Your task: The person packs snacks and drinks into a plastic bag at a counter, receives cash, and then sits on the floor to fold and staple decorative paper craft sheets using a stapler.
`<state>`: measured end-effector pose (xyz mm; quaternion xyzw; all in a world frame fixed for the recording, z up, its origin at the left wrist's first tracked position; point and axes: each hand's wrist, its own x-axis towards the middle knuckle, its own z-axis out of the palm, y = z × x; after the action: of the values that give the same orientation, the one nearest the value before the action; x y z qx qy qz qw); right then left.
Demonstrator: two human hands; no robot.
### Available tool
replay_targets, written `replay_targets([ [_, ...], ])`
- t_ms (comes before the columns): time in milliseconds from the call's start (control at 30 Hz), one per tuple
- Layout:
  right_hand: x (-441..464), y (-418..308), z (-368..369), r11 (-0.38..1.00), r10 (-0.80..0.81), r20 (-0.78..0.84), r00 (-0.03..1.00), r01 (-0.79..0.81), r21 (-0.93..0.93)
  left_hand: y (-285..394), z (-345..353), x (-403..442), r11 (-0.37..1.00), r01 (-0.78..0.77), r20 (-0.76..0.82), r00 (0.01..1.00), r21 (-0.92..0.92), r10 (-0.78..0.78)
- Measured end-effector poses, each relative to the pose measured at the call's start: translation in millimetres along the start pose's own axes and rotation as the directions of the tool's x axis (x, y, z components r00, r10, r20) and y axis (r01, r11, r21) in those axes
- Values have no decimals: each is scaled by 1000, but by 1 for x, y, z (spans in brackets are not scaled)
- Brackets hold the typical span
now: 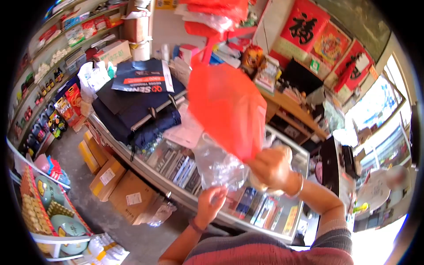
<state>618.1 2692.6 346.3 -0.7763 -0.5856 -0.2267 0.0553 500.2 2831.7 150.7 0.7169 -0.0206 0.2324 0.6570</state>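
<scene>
My right hand (270, 170) is closed on the lower corner of a red plastic bag (227, 108), which hangs spread in the air above the glass counter (181, 187). Motion smears both the bag and this hand. My left hand (211, 203) is lower, at the counter's front edge, with its fingers slightly bent and the thumb apart. Its fingertips are at the lower edge of a clear plastic bag (218, 163); whether they touch it I cannot tell. A pale pink sheet (185, 130) lies behind that bag.
A dark folded bundle (117, 106) and a black printed bag (143, 77) cover the counter's left part. Cardboard boxes (134, 194) stand on the floor in front. Stocked shelves (48, 84) line the left. Red bags (216, 13) hang at the back. Another person (375, 194) is at the right.
</scene>
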Motion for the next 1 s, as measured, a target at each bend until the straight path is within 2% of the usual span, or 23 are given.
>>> replay_targets([
  [33,-24,-22,-5,999,23,9,1000,-23,45,16,13,4,916,51,-12,998,-399,-61],
  [67,-45,-40,-10,995,49,18,999,-51,89,28,26,6,677,90,-5,991,-731,-137],
  [100,-70,-56,-11,991,74,50,996,-79,105,30,31,8,574,186,142,982,-797,-120],
  [167,-114,-81,-15,982,120,104,987,-134,131,40,49,10,459,285,245,959,-842,-145],
  [233,-152,-100,-18,950,227,132,965,-249,188,47,79,4,465,275,171,952,-841,-254],
  [300,-194,-114,-22,916,306,128,943,-328,231,64,103,-1,454,349,261,933,-820,-247],
  [333,-216,-117,-27,864,378,116,919,-395,313,71,120,-6,453,383,305,922,-805,-239],
  [367,-234,-117,-35,803,447,105,888,-450,392,81,138,-9,330,396,363,918,-857,-159],
  [400,-255,-115,-45,732,514,96,853,-494,469,88,157,-18,443,428,401,902,-787,-160],
  [433,-284,-108,-56,629,617,146,773,-597,498,89,177,-31,548,451,439,884,-705,-162],
  [467,-306,-104,-70,441,768,155,621,-688,576,94,196,-41,644,459,477,864,-612,-163],
  [500,-329,-94,-89,407,832,84,549,-706,579,92,219,-53,522,620,594,767,-586,-245],
  [533,-357,-86,-102,360,884,10,468,-693,625,99,248,-69,488,687,663,702,-538,-258],
  [567,-388,-77,-112,338,891,2,455,-665,667,112,275,-80,455,748,728,632,-483,-265],
  [600,-418,-69,-121,386,871,-91,483,-560,733,125,302,-93,420,804,786,554,-421,-272],
  [667,-471,-66,-133,250,909,-79,409,-384,889,137,353,-128,387,878,855,413,-282,-314],
  [733,-527,-67,-148,65,900,61,432,-270,961,149,399,-153,407,906,907,264,-116,-329],
  [767,-551,-71,-158,-33,885,125,449,-207,978,160,417,-163,350,933,925,204,-84,-320],
  [800,-571,-74,-182,-271,823,345,451,-221,937,169,433,-171,370,928,923,176,-40,-342],
  [833,-591,-83,-189,-324,844,367,390,-175,930,174,449,-178,392,920,921,158,-6,-356],
  [900,-623,-93,-204,-364,866,388,316,-133,922,181,478,-185,436,900,928,154,11,-341],
  [967,-655,-103,-216,-365,878,390,278,-140,921,185,507,-190,454,887,931,93,83,-352],
  [1000,-665,-106,-222,-338,911,359,205,-131,932,189,519,-193,464,877,931,59,123,-359],
])
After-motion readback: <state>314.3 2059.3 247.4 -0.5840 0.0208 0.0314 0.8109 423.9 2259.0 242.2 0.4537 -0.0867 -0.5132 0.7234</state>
